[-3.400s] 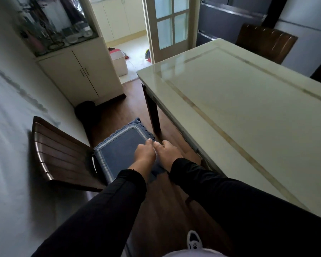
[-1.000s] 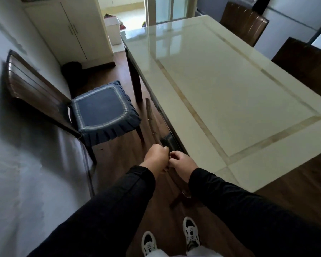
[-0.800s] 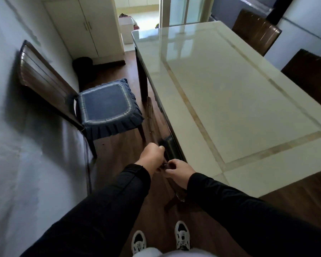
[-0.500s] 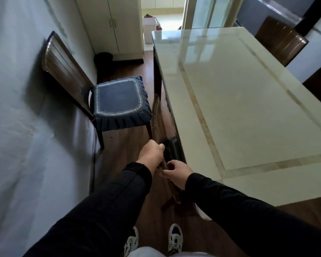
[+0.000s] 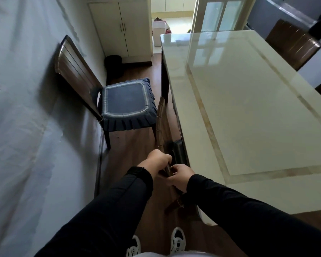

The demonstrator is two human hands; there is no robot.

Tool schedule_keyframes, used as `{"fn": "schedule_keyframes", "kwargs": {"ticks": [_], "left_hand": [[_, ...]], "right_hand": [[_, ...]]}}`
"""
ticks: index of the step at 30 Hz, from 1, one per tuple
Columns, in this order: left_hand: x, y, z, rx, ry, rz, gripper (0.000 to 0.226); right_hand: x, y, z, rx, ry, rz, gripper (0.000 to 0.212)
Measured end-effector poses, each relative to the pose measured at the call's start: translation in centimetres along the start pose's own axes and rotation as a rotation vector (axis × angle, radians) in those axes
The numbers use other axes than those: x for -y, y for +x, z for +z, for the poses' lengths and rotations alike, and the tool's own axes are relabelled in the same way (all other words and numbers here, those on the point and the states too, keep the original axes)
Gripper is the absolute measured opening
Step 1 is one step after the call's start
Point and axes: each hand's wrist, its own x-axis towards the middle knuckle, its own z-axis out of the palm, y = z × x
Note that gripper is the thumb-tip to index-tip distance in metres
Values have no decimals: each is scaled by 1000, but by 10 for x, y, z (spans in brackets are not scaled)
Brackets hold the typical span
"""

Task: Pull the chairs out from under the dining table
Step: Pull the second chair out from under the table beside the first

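Both hands, the left hand (image 5: 157, 160) and right hand (image 5: 180, 175), are closed on the back of a chair (image 5: 163, 127) tucked under the worktop (image 5: 248, 108). One blue chair (image 5: 125, 102) is already out. Next, I think, comes a pull back toward the wall.

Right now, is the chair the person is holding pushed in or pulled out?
Pushed in. Both hands, left hand and right hand, grip the chair's backrest, close against the table edge; its seat is hidden.

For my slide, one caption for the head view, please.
Both hands grip a tucked chair's backrest beside the dining table.
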Motion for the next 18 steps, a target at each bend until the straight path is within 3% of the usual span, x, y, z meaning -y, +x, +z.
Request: {"fn": "schedule_keyframes", "kwargs": {"ticks": [7, 18], "left_hand": [[8, 4, -7, -32, 20, 49, 13], [41, 4, -69, -46, 38, 25, 13]], "right_hand": [[9, -5, 8, -26, -8, 28, 24], [53, -7, 63, -10, -18, 10, 32]]}}
